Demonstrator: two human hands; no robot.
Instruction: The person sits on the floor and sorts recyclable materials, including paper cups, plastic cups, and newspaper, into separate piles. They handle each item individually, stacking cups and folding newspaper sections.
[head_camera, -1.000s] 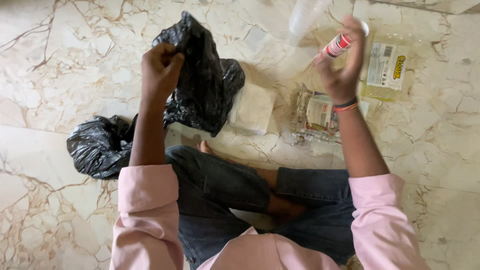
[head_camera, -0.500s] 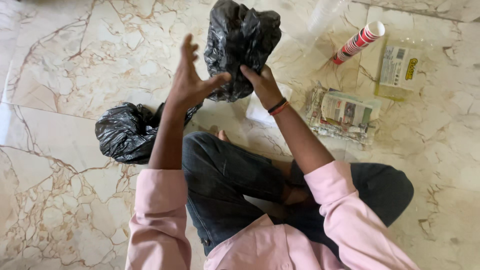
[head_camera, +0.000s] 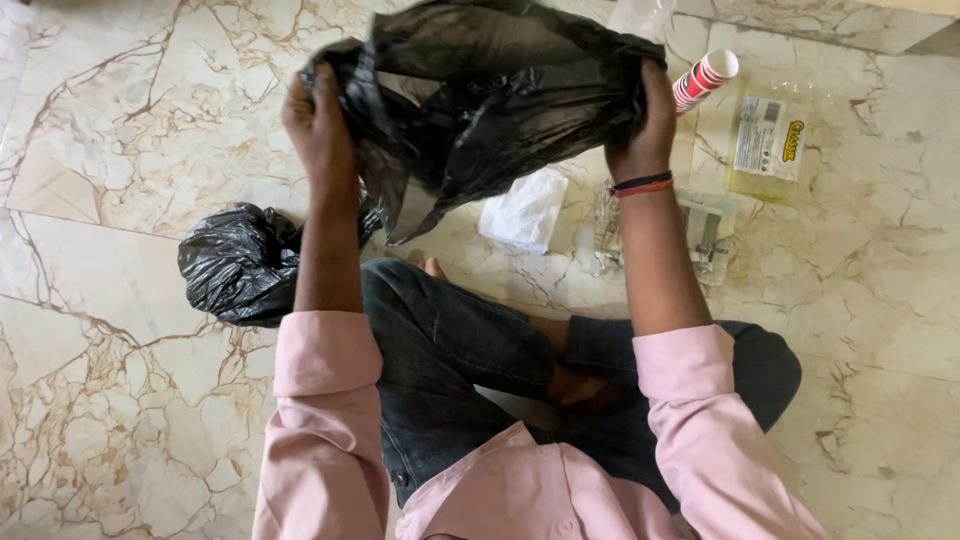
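We sit cross-legged on the marble floor (head_camera: 120, 420) and hold a black plastic bag (head_camera: 480, 100) up in front of us, stretched wide between both hands. Our left hand (head_camera: 318, 118) has its fingers curled tight on the bag's left edge; our right hand (head_camera: 645, 120) has its fingers closed on the right edge, a dark and red band at the wrist. The bag hangs above the floor, its lower corner drooping toward our knee. Below and to the left of the bag lies a second black bag (head_camera: 240, 262), crumpled on the floor. Just under the bag's right half lies a white folded packet (head_camera: 525, 210). Right of the bag we see a red-and-white striped tube (head_camera: 705, 78), a yellowish clear pouch (head_camera: 770, 140) beyond it, and a crumpled clear wrapper (head_camera: 700, 235) behind our right forearm.
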